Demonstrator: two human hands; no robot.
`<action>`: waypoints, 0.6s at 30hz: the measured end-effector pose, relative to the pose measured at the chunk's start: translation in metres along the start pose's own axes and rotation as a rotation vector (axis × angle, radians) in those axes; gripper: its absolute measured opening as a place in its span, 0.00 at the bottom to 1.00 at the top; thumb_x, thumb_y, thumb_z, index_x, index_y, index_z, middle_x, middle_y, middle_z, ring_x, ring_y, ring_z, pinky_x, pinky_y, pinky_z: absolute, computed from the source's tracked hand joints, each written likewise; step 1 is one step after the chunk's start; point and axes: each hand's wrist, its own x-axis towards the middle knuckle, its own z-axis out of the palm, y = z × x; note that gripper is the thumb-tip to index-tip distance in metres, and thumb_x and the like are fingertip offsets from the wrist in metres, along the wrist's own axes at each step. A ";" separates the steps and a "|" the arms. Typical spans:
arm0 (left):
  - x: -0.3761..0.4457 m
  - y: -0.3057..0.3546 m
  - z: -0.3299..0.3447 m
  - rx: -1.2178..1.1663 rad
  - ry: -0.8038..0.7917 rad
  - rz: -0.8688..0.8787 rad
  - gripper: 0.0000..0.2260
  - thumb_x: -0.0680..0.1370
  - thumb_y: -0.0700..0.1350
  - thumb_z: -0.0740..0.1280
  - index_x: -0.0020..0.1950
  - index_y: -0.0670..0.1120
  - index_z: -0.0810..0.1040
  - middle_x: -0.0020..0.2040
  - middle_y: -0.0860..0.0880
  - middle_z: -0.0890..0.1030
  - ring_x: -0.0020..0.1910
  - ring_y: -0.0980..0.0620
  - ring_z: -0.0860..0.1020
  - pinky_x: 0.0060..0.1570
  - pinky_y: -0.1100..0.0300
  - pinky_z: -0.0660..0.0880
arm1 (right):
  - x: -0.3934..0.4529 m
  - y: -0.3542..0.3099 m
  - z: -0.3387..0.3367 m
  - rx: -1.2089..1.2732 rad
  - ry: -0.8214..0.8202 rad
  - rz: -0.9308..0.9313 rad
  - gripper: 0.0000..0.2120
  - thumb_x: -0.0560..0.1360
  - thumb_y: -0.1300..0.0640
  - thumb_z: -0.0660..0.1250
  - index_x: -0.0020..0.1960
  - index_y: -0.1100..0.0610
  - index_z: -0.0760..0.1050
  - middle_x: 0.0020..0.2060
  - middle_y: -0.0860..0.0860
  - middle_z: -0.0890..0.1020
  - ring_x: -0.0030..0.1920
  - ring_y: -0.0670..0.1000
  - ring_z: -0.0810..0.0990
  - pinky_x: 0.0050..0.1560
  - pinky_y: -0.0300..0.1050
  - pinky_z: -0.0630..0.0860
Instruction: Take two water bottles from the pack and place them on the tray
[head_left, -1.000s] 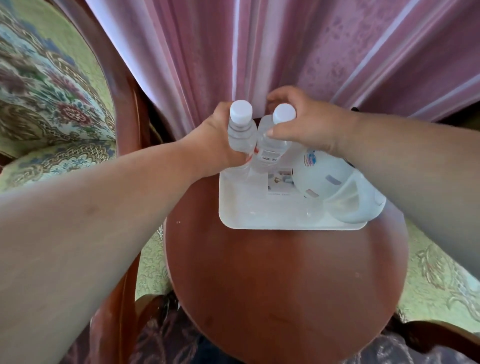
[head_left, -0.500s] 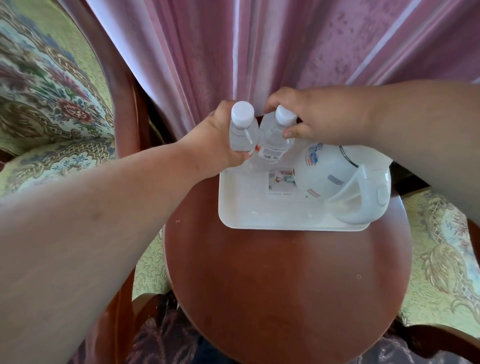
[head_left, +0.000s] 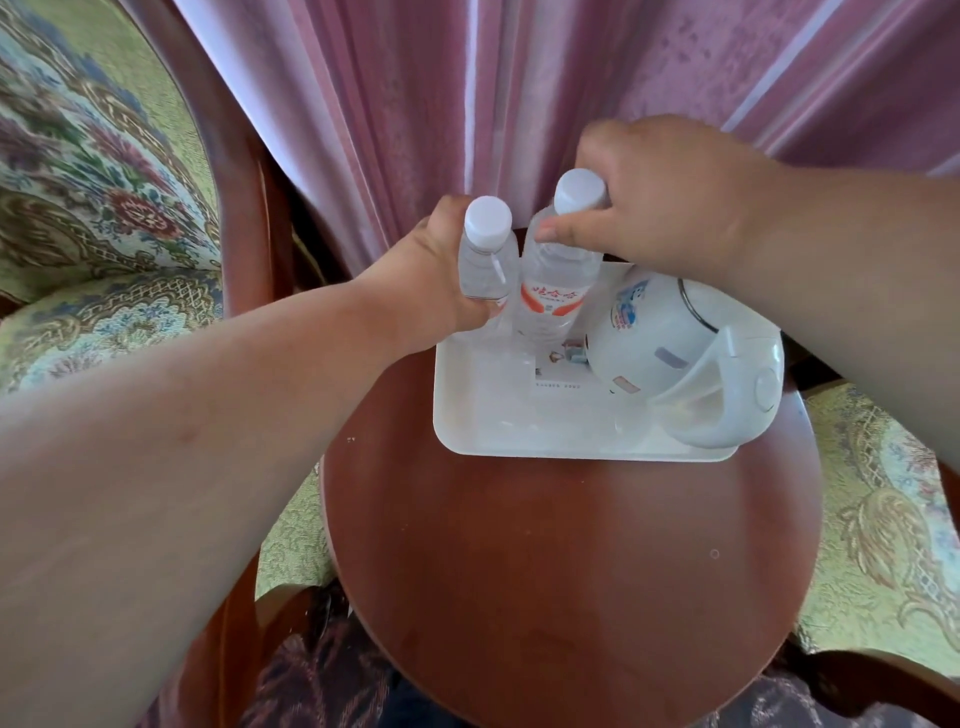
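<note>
Two clear water bottles with white caps stand side by side at the back left corner of the white tray (head_left: 519, 441). My left hand (head_left: 431, 275) wraps around the body of the left bottle (head_left: 485, 260). My right hand (head_left: 660, 202) grips the neck of the right bottle (head_left: 553, 291), just below the cap; this bottle has an orange and white label. Both bottles look upright, and their bases are partly hidden. The pack is not in view.
A white electric kettle (head_left: 675, 358) fills the tray's right side, its handle toward me. A small printed card (head_left: 563, 364) lies on the tray. The tray sits on a round brown wooden table (head_left: 571, 571). Pink curtain (head_left: 467, 104) behind; floral armchairs at left (head_left: 78, 208) and right (head_left: 893, 519).
Both hands have stayed on the bottles, which have settled lower onto the tray's back left corner. The right bottle has turned so its orange label faces me.
</note>
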 end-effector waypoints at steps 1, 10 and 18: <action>0.000 -0.001 0.000 -0.006 0.002 0.002 0.35 0.70 0.46 0.78 0.70 0.50 0.62 0.60 0.48 0.76 0.57 0.48 0.77 0.55 0.52 0.76 | 0.000 -0.002 0.003 0.018 0.011 0.019 0.25 0.71 0.30 0.65 0.43 0.53 0.65 0.32 0.46 0.69 0.35 0.55 0.71 0.28 0.46 0.58; 0.002 -0.011 0.001 -0.022 -0.011 0.048 0.35 0.70 0.46 0.79 0.69 0.49 0.61 0.56 0.54 0.77 0.53 0.58 0.77 0.51 0.67 0.74 | -0.016 -0.005 0.039 0.306 -0.098 0.118 0.33 0.65 0.40 0.80 0.59 0.55 0.67 0.42 0.49 0.79 0.37 0.49 0.77 0.33 0.45 0.71; -0.002 -0.040 0.016 -0.095 0.052 -0.037 0.38 0.68 0.46 0.80 0.71 0.53 0.62 0.55 0.56 0.78 0.50 0.60 0.78 0.39 0.79 0.69 | -0.015 -0.003 0.057 0.360 -0.103 0.065 0.32 0.68 0.51 0.79 0.65 0.58 0.69 0.53 0.51 0.79 0.51 0.53 0.79 0.49 0.47 0.74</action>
